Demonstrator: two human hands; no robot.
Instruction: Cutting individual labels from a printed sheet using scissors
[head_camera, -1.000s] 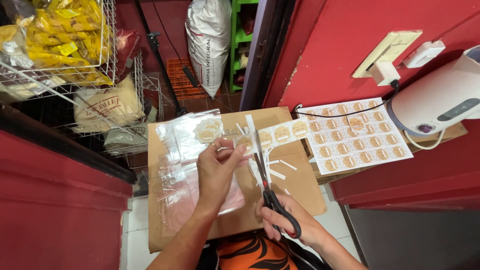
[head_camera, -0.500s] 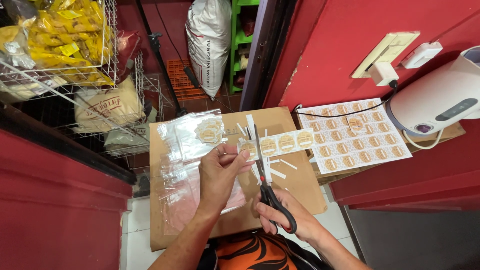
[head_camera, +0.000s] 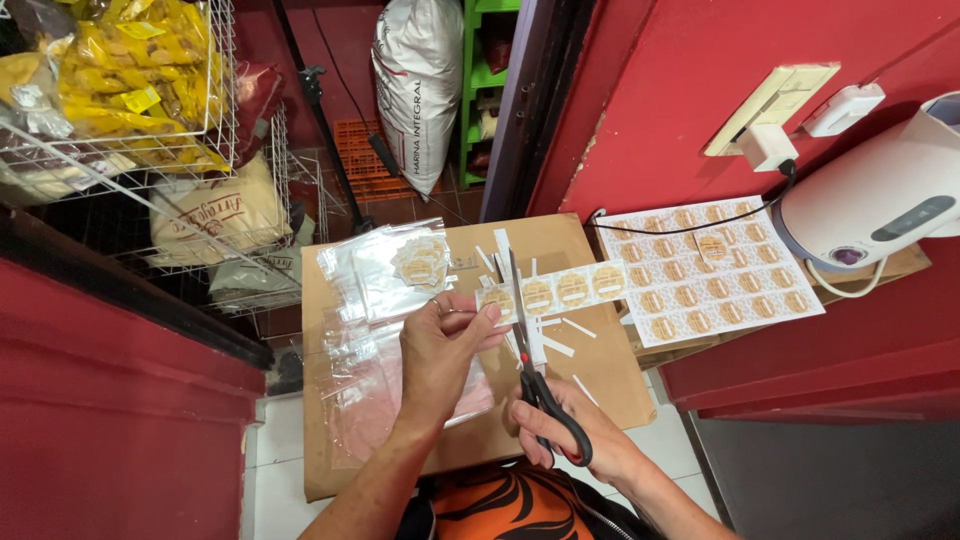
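- The left hand (head_camera: 440, 350) pinches the left end of a strip of round tan stickers (head_camera: 555, 290), thumb and fingers closed on it, holding it level above a cardboard box (head_camera: 590, 375).
- The right hand (head_camera: 580, 440) grips black-handled scissors (head_camera: 530, 350); the blades point toward 12 o'clock and stand slightly parted around the strip, just right of the first sticker.
- Compared with 1 second ago, the strip sits a little lower and nearer the person, and the blades meet it closer to its left end, so the cut now lines up between the first sticker and the 3 that remain.
- White paper offcuts (head_camera: 560, 345) lie on the box around the scissors, at 3 o'clock of the left hand.
- A small pile of cut stickers (head_camera: 420, 262) rests on clear plastic bags (head_camera: 380, 340) at 11 o'clock of the left hand.
- A full sheet of stickers (head_camera: 715, 275) lies at 2 o'clock of the scissors, with a white appliance (head_camera: 880, 200) beyond it against the red wall.
- A wire basket (head_camera: 120, 100) of yellow packets hangs at 10 o'clock.
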